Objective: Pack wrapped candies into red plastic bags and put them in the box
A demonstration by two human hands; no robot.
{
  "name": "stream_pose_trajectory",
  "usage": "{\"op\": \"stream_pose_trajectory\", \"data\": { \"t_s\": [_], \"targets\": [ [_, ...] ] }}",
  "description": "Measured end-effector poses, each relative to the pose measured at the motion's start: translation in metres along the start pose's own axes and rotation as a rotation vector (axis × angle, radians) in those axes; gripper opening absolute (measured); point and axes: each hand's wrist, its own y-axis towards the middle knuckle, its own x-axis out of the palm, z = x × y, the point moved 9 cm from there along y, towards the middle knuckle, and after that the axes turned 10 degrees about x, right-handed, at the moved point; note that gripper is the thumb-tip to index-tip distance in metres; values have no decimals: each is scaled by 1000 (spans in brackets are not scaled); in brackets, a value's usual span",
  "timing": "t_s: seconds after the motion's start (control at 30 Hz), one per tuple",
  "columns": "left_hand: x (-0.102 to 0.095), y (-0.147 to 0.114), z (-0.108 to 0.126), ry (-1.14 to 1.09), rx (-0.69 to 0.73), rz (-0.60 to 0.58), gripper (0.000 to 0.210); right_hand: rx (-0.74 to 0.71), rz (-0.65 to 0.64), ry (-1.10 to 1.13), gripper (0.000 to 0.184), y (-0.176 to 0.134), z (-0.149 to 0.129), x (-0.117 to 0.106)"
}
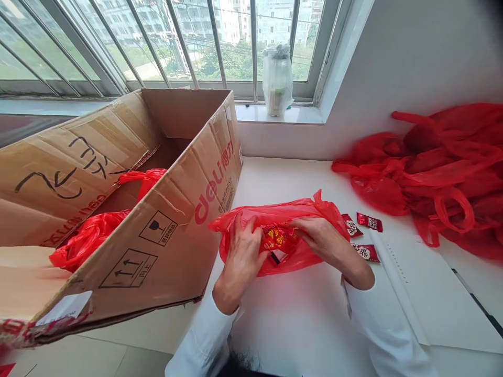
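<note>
A thin red plastic bag (271, 212) lies on the white table in front of me, with red and yellow snack packets (280, 238) showing in its opening. My left hand (245, 251) grips the left side of the bag, its fingers curled over the plastic and its thumb beside the packets. At the right of the opening, my right hand (318, 241) has its fingers closed on the bag's edge, the fingertips partly hidden. Several small red packets (367, 253) lie loose on the table just beyond my right wrist.
A large open cardboard box (188, 209) stands on the left, with filled red bags (92, 235) inside. On the right lies a heap of red plastic bags (440, 167). A bagged clear container (277, 84) stands on the windowsill below the barred window.
</note>
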Motion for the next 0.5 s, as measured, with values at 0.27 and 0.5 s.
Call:
{"op": "stream_pose_trajectory", "data": {
  "t_s": [0.27, 0.5],
  "targets": [
    [-13, -3, 49, -253, 167, 9, 10, 155, -47, 449, 16, -44, -18, -4],
    [28, 8, 36, -215, 288, -216, 27, 540, -7, 344, 22, -121, 78, -36]
  ]
}}
